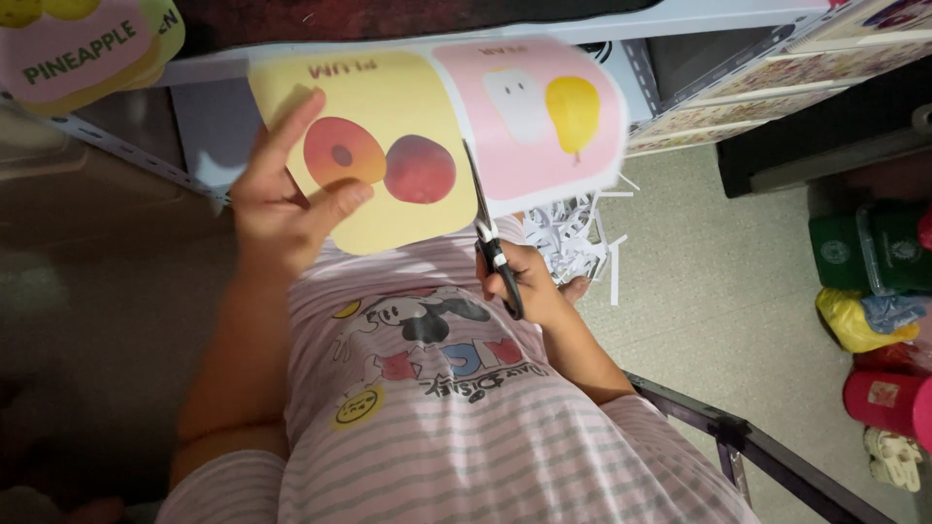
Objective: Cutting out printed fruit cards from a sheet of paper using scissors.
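Observation:
My left hand (282, 199) grips a printed paper sheet by the lower left corner of its yellow card (379, 97), which shows a halved and a whole reddish fruit. A pink card (529, 146) with a yellow pear picture joins it on the right. My right hand (529, 281) holds black-handled scissors (488, 233). The blades point up into the white strip between the two cards.
White paper scraps (573, 238) lie on the pale floor below the sheet. A grey metal shelf (680, 58) stands behind. More fruit cards (83, 49) lie at the top left. Green, yellow and red containers (879, 291) sit at the right; a dark metal frame (738, 437) crosses the lower right.

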